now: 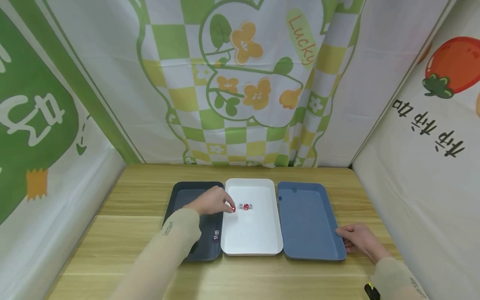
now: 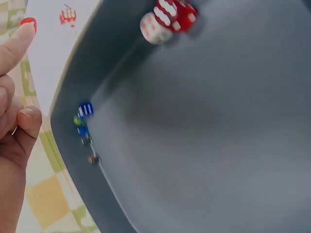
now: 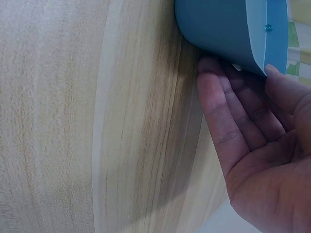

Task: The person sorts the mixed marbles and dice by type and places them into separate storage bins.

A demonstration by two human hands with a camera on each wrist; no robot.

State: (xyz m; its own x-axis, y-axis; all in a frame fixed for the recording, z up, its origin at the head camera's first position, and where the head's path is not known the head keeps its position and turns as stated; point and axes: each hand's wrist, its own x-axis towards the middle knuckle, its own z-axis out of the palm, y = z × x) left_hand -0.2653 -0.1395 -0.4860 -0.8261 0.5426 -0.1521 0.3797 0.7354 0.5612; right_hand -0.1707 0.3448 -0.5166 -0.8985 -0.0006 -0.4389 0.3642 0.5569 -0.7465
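Over the left edge of the white tray (image 1: 253, 237), my left hand (image 1: 213, 201) pinches a small red die (image 1: 233, 209) between thumb and fingertip. Inside that tray a red die (image 1: 246, 206) sits between pale, clear-looking pieces. The left forearm crosses the dark grey tray (image 1: 180, 186), hiding part of it. My right hand (image 1: 358, 238) grips the right rim of the blue tray (image 1: 311, 229); in the right wrist view its thumb is at the rim and its fingers (image 3: 214, 92) reach beneath the side.
White and dark red dice (image 1: 216, 236) lie in the dark tray's near right corner. A blue die (image 2: 85, 109) and several small pieces line its wall in the left wrist view. A blue piece (image 1: 280, 198) and a green piece (image 1: 294, 190) lie in the blue tray. Curtains (image 1: 247, 146) hang behind the wooden table.
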